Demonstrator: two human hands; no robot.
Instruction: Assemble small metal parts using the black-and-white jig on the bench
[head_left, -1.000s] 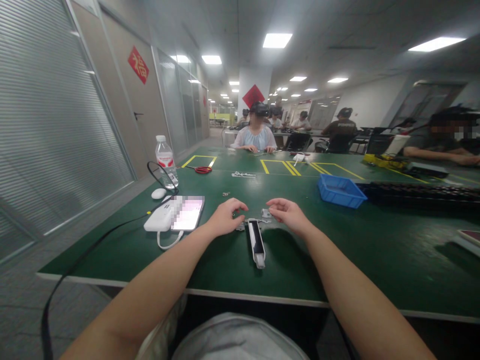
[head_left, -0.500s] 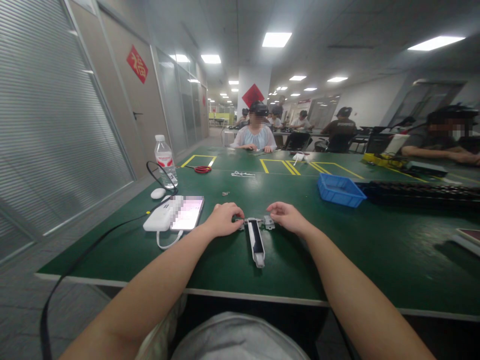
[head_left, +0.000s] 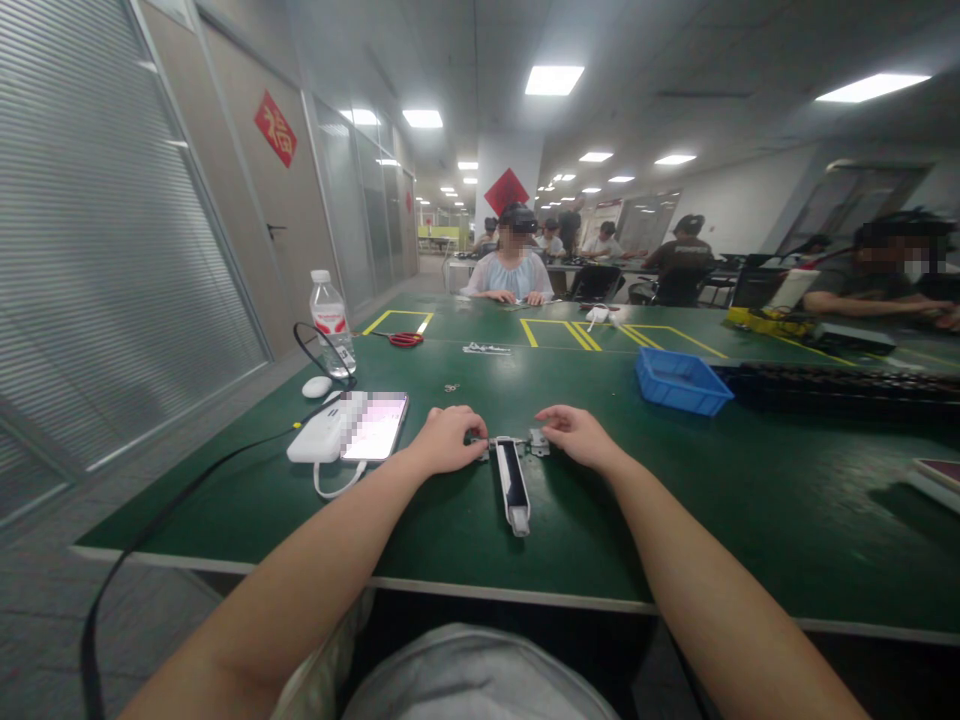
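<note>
A long narrow white device with a dark top face (head_left: 514, 480) lies lengthwise on the green table in front of me, its pale blunt end towards me. Across its far end runs a thin bar, with a small grey metal bracket on either side. My left hand (head_left: 452, 440) has its fingers curled in a pinch at the left bracket (head_left: 484, 457), which they mostly cover. At the right bracket (head_left: 538, 443), the thumb and fingertips of my right hand (head_left: 576, 437) close on its outer edge. Fine details of the brackets are too small to make out.
Left of my hands lie a phone (head_left: 381, 425) and a white power bank (head_left: 319, 440) joined by a cable. Behind them stand a water bottle (head_left: 330, 325) and red-handled scissors (head_left: 406, 340). A blue bin (head_left: 682, 382) sits to the right. Another person (head_left: 510, 270) sits opposite.
The right bracket has turned slightly at my right fingertips and shows a different outline. My left hand and the white device have hardly moved.
</note>
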